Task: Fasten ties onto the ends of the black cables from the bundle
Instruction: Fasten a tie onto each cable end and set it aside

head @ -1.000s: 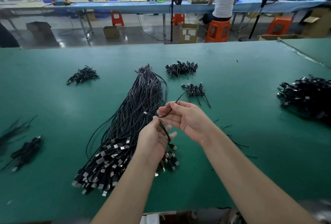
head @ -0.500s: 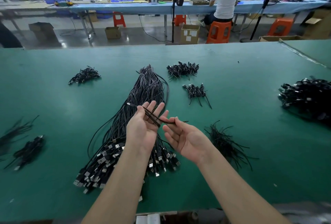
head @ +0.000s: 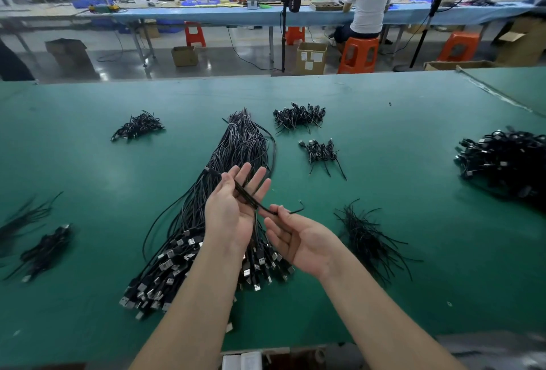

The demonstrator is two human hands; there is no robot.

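A long bundle of black cables (head: pixel 236 151) with silver USB plugs at its near end lies on the green table (head: pixel 384 121). My left hand (head: pixel 233 207) hovers palm up over the bundle, fingers straight, with a folded black cable (head: pixel 246 193) lying across the palm and its end sticking out to the left. My right hand (head: pixel 298 236), palm up beside it, pinches the cable's other end between thumb and fingertips, where a thin black tie (head: pixel 291 211) sticks out to the right. A loose heap of black ties (head: pixel 366 233) lies right of my right hand.
Small piles of tied cables sit at the back left (head: pixel 137 127), back centre (head: pixel 298 115) and centre right (head: pixel 322 152). A big heap of cables (head: pixel 508 162) lies at the right edge, more piles (head: pixel 44 248) at the left. A person sits at a far bench.
My hands have come apart and turned palm up. The cable, bunched between both hands a second ago, now lies stretched across my open left palm, and the tie heap has come into view.
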